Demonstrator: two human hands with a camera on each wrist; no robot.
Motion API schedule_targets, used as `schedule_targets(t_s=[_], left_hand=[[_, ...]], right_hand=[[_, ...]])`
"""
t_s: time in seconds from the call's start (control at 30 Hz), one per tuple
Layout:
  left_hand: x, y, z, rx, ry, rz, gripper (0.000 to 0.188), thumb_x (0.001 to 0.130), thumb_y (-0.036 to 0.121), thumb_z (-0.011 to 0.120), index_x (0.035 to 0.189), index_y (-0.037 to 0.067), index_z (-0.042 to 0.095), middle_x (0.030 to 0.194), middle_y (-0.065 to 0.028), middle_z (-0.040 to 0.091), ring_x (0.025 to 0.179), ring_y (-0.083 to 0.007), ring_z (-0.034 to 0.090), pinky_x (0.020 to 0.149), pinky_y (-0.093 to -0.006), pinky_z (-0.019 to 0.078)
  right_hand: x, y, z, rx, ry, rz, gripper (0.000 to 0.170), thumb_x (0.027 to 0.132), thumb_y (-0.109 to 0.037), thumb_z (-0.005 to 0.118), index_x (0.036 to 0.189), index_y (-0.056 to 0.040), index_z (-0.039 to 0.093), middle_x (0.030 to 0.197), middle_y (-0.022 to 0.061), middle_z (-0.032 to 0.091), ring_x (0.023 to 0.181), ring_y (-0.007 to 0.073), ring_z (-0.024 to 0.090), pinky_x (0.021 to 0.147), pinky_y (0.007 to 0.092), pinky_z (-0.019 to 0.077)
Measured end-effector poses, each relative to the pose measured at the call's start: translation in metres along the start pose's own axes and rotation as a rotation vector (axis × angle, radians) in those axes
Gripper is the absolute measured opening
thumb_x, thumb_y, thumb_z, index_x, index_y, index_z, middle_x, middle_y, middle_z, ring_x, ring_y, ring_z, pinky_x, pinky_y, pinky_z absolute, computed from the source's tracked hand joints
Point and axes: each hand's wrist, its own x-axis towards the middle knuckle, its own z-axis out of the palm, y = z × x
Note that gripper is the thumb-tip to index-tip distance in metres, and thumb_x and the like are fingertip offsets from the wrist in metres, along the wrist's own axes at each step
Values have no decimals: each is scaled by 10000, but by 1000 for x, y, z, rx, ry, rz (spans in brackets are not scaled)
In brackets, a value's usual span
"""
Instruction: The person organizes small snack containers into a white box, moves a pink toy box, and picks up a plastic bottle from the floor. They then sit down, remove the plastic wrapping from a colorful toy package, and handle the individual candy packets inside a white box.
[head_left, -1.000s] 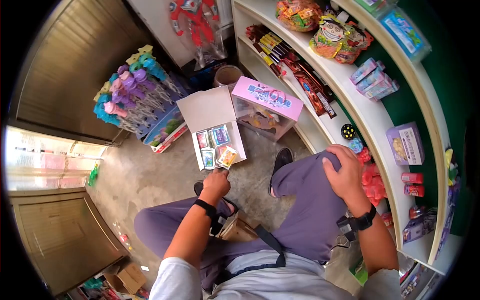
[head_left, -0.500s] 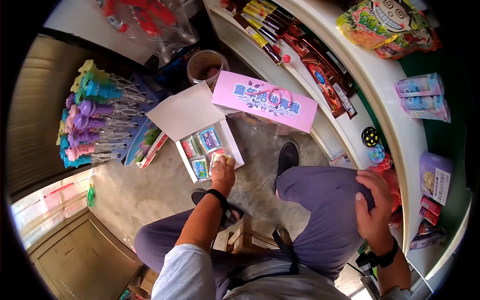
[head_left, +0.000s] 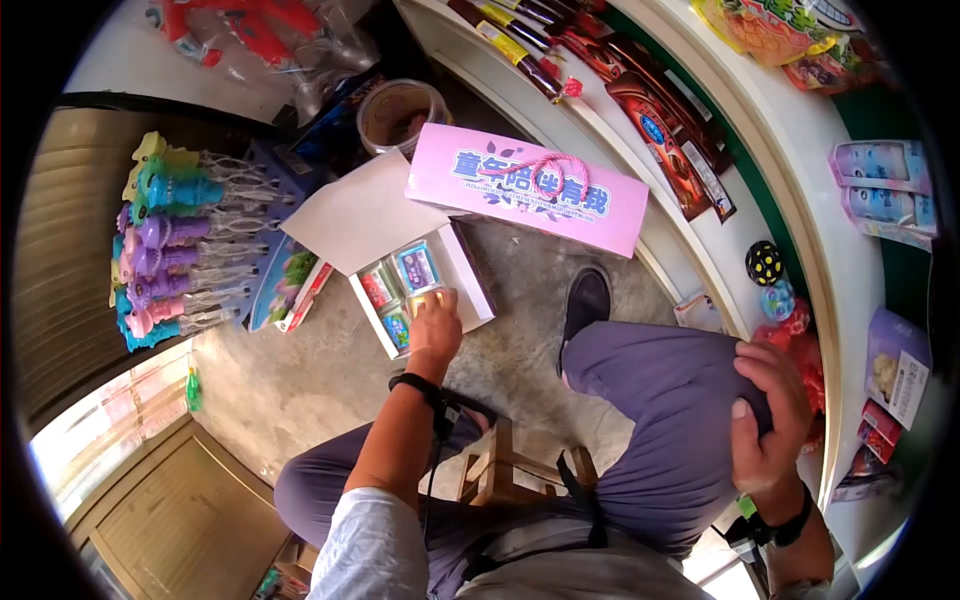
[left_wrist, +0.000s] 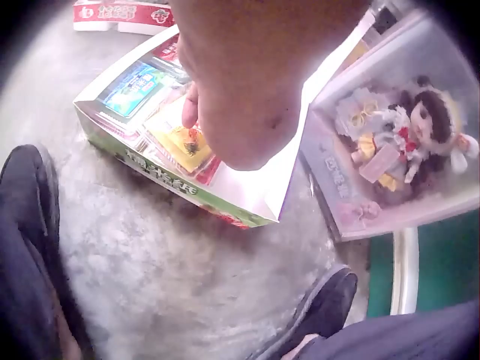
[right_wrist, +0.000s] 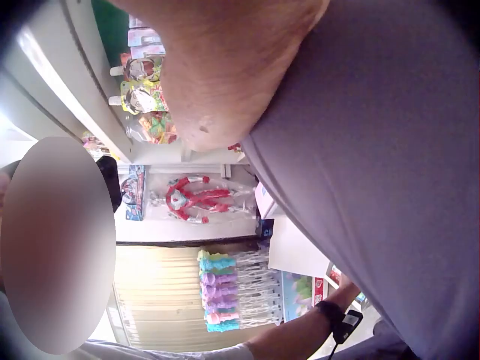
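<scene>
The left arm (head_left: 392,445) reaches from the near side toward the far middle of the scene, the left hand (head_left: 437,325) turned back-up with its fingers angled down and partly hidden, the thumb (left_wrist: 190,106) showing along its left edge. At the near right, the right forearm (head_left: 808,555) leads to the right hand (head_left: 775,420), which rests relaxed on the bent right knee (head_left: 700,370), thumb spread from the fingers.

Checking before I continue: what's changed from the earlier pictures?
The left hand moved forward from the near edge of the open white box to inside it, fingers now at the yellow packet; any grip is hidden. The right hand stayed on the right knee.
</scene>
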Motion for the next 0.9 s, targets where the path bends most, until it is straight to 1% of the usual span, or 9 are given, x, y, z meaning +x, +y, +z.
schedule_targets(t_s=[0.1, 0.2, 0.3, 0.33, 0.47, 0.5, 0.63, 0.77, 0.9], left_hand=[[7, 4, -5, 54, -80, 74, 436, 930, 149, 609, 1365, 120, 622, 1266, -205, 613, 1121, -415, 678, 876, -508, 602], [25, 21, -34, 46, -136, -12, 446, 901, 160, 618, 1342, 111, 661, 1371, -186, 595, 1278, -409, 602, 1043, -534, 536], [39, 8, -29, 378, 163, 227, 401, 950, 204, 587, 1325, 99, 680, 1503, -163, 555, 1447, -387, 474, 1237, -619, 318], [46, 4, -27, 381, 89, 221, 434, 974, 232, 549, 1351, 66, 685, 1599, -142, 495, 1540, -377, 362, 1291, -669, 105], [59, -18, -31, 453, -8, 186, 421, 963, 199, 580, 1345, 56, 686, 1590, -141, 498, 1546, -387, 352, 1279, -678, 153], [56, -24, -32, 409, 85, 201, 435, 965, 190, 575, 1366, 53, 675, 1590, -148, 494, 1546, -392, 353, 1274, -679, 163], [47, -45, -38, 429, 56, 248, 480, 968, 176, 571, 1432, 63, 618, 1612, -157, 471, 1545, -397, 357, 1271, -678, 171], [45, -49, -37, 449, 26, 249, 495, 972, 167, 562, 1458, 77, 587, 1622, -154, 463, 1550, -397, 354, 1273, -678, 168], [48, -40, -26, 444, 0, 280, 457, 974, 168, 554, 1416, 77, 629, 1613, -147, 477, 1555, -397, 348, 1280, -675, 159]], right_hand=[[-3, 2, -2, -8, -1, 6, 368, 808, -84, 617, 1139, 59, 684, 1228, 241, 712, 1169, 441, 668, 1089, 513, 503], [-7, 6, -4, -7, 4, 4, 372, 811, -99, 614, 1139, 64, 683, 1227, 248, 713, 1165, 443, 673, 1085, 517, 506], [-13, 12, -4, 6, 14, 22, 378, 810, -109, 609, 1137, 65, 682, 1225, 256, 713, 1162, 445, 676, 1086, 520, 508], [-13, 14, -5, 11, 12, 23, 381, 810, -108, 605, 1140, 65, 682, 1227, 257, 712, 1165, 446, 675, 1088, 519, 507], [-14, 17, -7, 23, 5, 39, 394, 810, -110, 592, 1152, 65, 678, 1234, 260, 710, 1176, 451, 668, 1096, 518, 502], [-14, 17, -8, 25, 2, 43, 397, 810, -111, 589, 1156, 64, 678, 1235, 261, 709, 1179, 453, 666, 1098, 518, 500], [-11, 17, -8, -5, -18, 34, 404, 823, -134, 584, 1166, 62, 676, 1240, 256, 707, 1187, 450, 661, 1099, 518, 498], [-8, 13, -7, -14, -28, 41, 407, 834, -151, 578, 1169, 60, 673, 1243, 254, 704, 1191, 448, 658, 1095, 522, 499], [-9, 14, -7, -14, -31, 51, 411, 828, -151, 585, 1170, 61, 672, 1243, 256, 701, 1188, 451, 655, 1087, 527, 499]])
